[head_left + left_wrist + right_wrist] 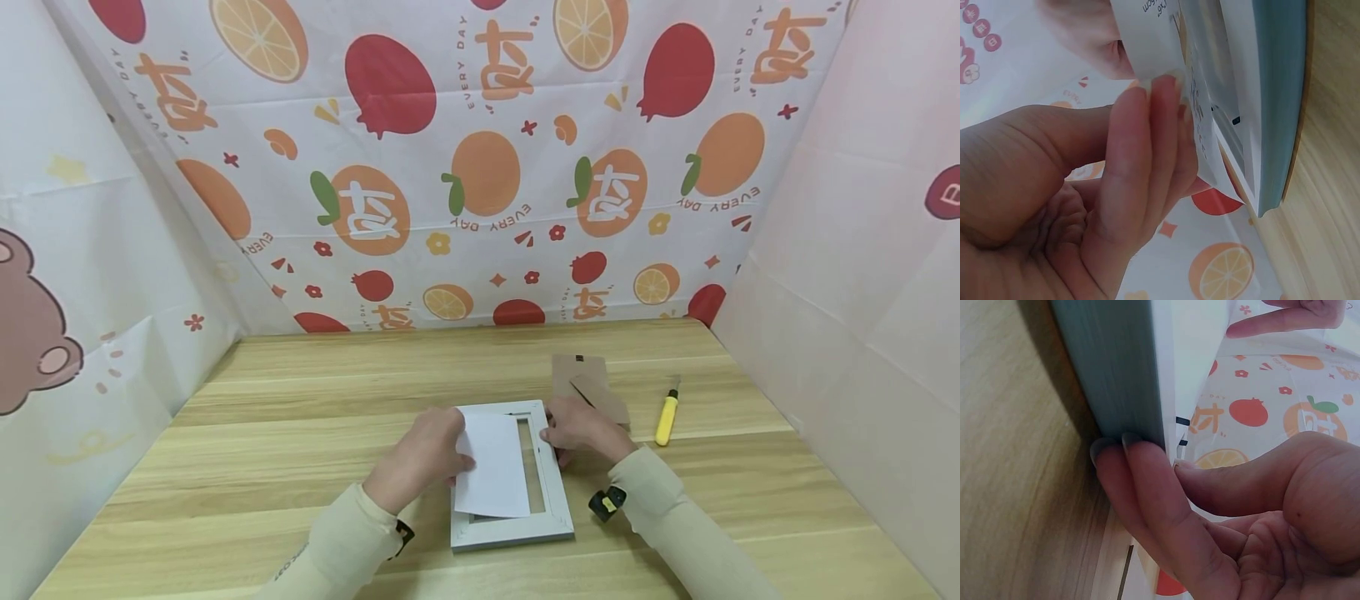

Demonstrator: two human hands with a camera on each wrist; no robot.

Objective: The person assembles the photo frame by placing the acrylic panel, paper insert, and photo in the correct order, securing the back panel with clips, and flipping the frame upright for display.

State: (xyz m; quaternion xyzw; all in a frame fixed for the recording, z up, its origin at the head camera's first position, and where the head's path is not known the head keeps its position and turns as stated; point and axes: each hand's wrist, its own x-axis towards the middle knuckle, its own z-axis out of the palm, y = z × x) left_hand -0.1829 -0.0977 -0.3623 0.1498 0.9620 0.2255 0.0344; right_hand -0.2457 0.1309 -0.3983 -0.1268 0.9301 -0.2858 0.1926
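White paper [492, 468] lies across the picture frame [554, 500] towards 9 o'clock, its edge pinched by my left hand [422, 454], thumb close to fingers; my right hand [583, 427] grips the rim near 2 o'clock. I'd brace there, keeping the paper uncreased.

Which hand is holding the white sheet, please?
The left hand holds the white sheet, whereas the right hand grips the side of the frame.
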